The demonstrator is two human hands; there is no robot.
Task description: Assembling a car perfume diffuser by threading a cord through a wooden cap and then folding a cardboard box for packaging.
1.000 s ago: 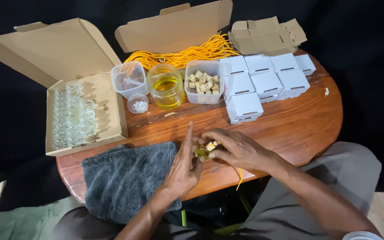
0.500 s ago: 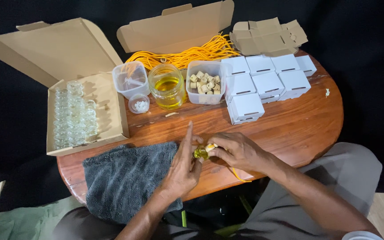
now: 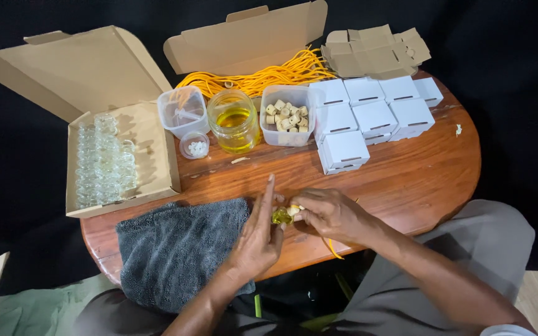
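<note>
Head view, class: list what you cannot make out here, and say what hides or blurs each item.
- Small yellow bottle: mostly covered by the left hand and right hand; its cork's fit is unclear.
- Glass bottles in the open cardboard box: clear, too small to count.
- Yellow strings: far ends hidden behind the jar and tubs.

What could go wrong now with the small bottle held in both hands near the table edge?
The small bottle looks full of yellow liquid and is pinched only by fingertips of the left hand and right hand, so it might slip and spill. It is above bare wood, beside the grey towel, which might not catch drips.
</note>
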